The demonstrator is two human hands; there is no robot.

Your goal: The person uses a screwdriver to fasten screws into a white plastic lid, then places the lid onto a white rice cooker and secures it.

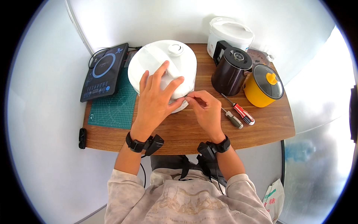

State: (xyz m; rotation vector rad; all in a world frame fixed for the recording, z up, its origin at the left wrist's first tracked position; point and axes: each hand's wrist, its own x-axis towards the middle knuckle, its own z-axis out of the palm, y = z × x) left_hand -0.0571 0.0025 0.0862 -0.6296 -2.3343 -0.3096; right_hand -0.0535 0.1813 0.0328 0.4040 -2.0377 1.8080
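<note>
A white rice cooker (186,61), with a lid handle and a round steam vent (175,49), stands at the middle of the wooden table. Across the near part of its lid lies my left hand (154,95), fingers spread, with the thumb reaching toward the front rim. My right hand (207,112) is closed in a pinch at that same rim, its fingertips meeting the left thumb. Whatever is between the pinched fingers is too small to make out. Black straps with small devices are on both wrists.
Left, a black induction cooktop (104,71) rests tilted partly over a green cutting mat (112,114). Right are two screwdrivers (244,114), a dark kettle (228,76), a yellow pot with a glass lid (257,91) and another white cooker (231,31). The table's front edge (179,151) is near my waist.
</note>
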